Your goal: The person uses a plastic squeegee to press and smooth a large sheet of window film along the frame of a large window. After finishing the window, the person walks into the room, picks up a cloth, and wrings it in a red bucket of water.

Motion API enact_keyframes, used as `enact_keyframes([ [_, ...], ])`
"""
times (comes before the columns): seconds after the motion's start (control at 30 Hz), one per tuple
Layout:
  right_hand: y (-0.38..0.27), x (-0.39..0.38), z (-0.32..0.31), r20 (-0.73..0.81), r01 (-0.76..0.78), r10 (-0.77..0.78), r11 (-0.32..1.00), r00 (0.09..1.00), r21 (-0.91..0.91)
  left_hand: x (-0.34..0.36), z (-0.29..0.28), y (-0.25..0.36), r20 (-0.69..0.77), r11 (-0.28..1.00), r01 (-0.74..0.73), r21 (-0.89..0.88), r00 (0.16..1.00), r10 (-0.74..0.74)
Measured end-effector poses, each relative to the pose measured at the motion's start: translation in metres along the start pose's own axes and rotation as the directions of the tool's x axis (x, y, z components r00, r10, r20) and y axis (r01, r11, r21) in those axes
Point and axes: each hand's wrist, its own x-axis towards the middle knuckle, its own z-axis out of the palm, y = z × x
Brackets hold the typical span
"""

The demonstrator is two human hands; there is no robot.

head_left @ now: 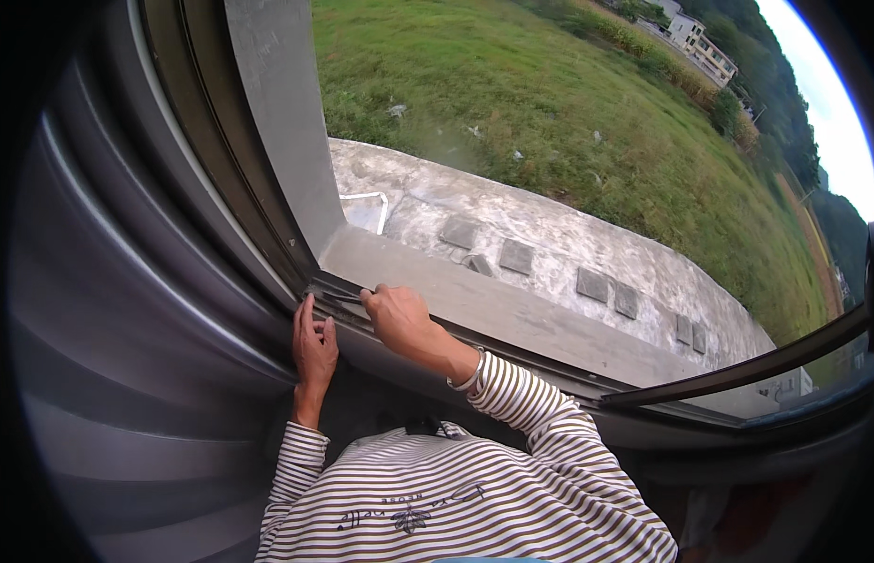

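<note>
Window track nr. curtain: R hand clenched on tool (L hand half-open, empty).

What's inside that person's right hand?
The right hand seems to hold a thin dark tool; part of it shows above the window track. Whatever lies within the grip is covered.

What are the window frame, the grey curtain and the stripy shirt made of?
The dark brown window frame: probably coated metal, satin, as its crisp edges shine dully. The silvery grey curtain: likely smooth, glossy cloth, hanging in folds with bright streaks. The brown-and-white striped shirt: matte, maybe knitted fabric, as it wrinkles without shine.
</note>
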Motion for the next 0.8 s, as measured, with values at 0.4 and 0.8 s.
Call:
enact_keyframes([
  [0.4,0.002,-0.019,-0.015,0.052,-0.048,0.049,0.998,0.997,-0.027,0.019,-0.006,0.019,0.268,0.869,-0.048,0.492,0.958,-0.099],
  [0.8,0.003,-0.008,0.006,-0.062,0.032,-0.031,0.999,0.998,0.029,-0.005,-0.012,0.03,0.305,0.992,0.009,0.128,0.951,-0.048],
])
